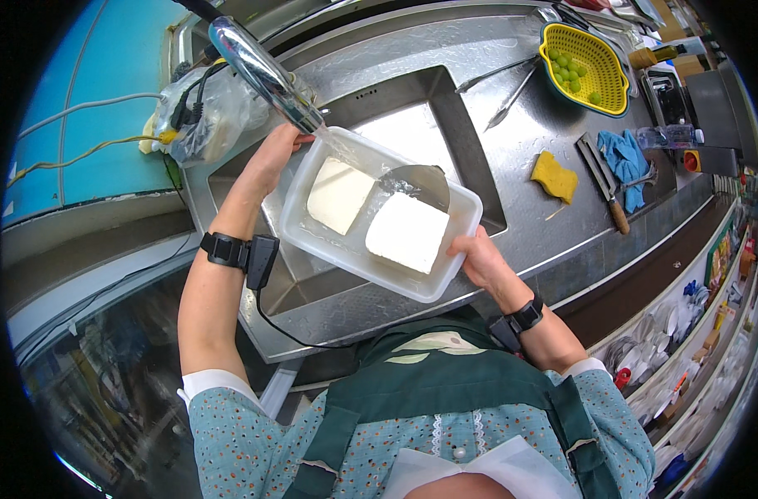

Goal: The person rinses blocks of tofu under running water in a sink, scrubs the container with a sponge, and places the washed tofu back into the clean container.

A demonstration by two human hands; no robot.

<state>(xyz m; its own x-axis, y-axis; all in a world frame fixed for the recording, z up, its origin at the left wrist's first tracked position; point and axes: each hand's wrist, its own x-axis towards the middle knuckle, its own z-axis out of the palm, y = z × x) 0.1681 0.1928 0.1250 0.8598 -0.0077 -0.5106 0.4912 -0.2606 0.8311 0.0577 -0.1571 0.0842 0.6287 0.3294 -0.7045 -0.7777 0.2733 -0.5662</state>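
Both hands hold a white plastic tub [391, 288] over a stainless steel sink [472, 168]. My left hand [283, 148] grips its far left corner, with the fingers partly hidden behind the rim. At the tub's right end, my right hand [476, 252] has its thumb on the rim. Water runs from a chrome faucet [263, 72] into the tub's far left corner. Inside lie two white blocks that look like tofu, a left block [339, 194] and a right block [408, 232]. A round-edged metal blade [419, 182] shows behind the right one.
Metal tongs [510, 100] lie beside a yellow colander [597, 59] holding green grapes [565, 72]. Farther right are a yellow sponge [554, 176], a wooden-handled tool [603, 181] and a blue cloth or glove [625, 162]. Cables and a plastic bag [213, 118] are left of the faucet.
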